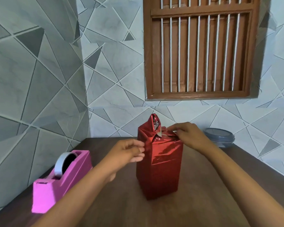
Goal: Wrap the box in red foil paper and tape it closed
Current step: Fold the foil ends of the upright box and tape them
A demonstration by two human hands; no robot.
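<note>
The box [161,174] stood on the tabletop [216,199], about midway across it, fully covered in glossy red foil paper [166,153]. The foil lay smooth on the sides, with one horizontal overlap edge across the near face. At the top the foil was creased and only partly folded down. One crumpled flap [155,122] stuck up at the far left corner, showing a silvery underside.

The box stood upright, its long axis vertical, one vertical edge turned toward the near side.

The right hand [187,135] lay over the top, thumb and forefinger pinching a foil fold there. The left hand [128,153] was at the upper left side, curled fingertips touching the foil; whether they gripped it could not be told. The hands were apart, the box between them.

A round grey-blue container [220,136] sat far right against the wall, lid on, contents not visible. A pink tape dispenser [56,185] stood at the near left, holding a tape roll [58,166].
</note>
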